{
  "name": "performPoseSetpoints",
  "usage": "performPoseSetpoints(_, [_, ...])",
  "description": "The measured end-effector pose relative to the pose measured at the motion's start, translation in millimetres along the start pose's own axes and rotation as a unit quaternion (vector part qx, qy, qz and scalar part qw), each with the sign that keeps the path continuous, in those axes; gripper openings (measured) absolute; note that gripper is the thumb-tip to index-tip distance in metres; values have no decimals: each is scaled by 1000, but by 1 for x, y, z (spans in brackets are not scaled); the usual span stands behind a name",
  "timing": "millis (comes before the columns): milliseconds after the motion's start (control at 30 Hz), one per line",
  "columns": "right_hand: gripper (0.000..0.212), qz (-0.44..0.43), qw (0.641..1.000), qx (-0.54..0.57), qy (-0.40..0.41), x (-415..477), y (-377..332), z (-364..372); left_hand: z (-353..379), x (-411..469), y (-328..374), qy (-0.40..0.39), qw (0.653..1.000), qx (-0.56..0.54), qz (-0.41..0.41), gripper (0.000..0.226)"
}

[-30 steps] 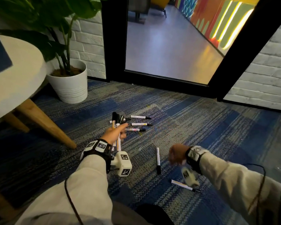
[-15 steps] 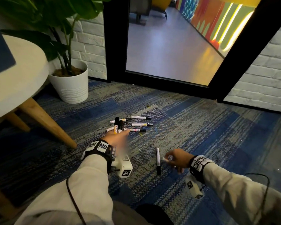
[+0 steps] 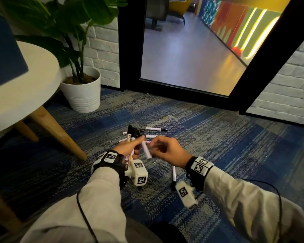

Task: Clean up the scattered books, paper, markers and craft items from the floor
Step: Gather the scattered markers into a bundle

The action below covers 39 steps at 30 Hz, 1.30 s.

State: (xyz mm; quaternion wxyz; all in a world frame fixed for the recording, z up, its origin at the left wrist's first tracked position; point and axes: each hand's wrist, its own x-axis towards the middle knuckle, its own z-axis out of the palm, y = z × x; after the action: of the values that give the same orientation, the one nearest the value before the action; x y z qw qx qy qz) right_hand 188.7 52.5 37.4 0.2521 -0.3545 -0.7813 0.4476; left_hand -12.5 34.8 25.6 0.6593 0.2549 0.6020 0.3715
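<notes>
Marker (image 3: 146,149), slim white plastic, likely light, stiff, slick: right hand (image 3: 167,150) pinched its barrel; left hand (image 3: 125,148) clutched a black-capped marker bundle (image 3: 129,135).

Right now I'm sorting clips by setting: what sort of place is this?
Probably an office or school lounge rather than a home: patterned blue carpet tiles, a black-framed glass door, and beyond it a corridor with a bright striped mural.
</notes>
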Motion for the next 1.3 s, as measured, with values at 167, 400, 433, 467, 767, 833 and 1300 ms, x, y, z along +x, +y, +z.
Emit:
performPoseSetpoints(167, [20,37,973,-222,-47,8,39,-14,-2,-1,9,77,991,-93,61,25])
performPoseSetpoints(400, [48,420,848,-292,-140,-22,118,-15,-11,3,12,203,968,-85,123,39])
performPoseSetpoints(433, [46,423,849,-292,-123,-24,125,-11,-11,3,15,202,967,-91,129,37])
performPoseSetpoints(467, [44,414,849,-311,-106,-25,131,-7,-11,3,16,194,967,-99,135,33])
performPoseSetpoints(767, [32,351,904,-230,-80,-2,120,-9,-35,-13,19,180,966,-66,172,19])
performPoseSetpoints(833, [19,278,947,-141,-77,17,92,-10,-49,-16,16,176,965,10,192,19])
performPoseSetpoints(1300, [14,89,970,227,-26,118,-65,31,-69,-33,29,90,972,80,200,19])
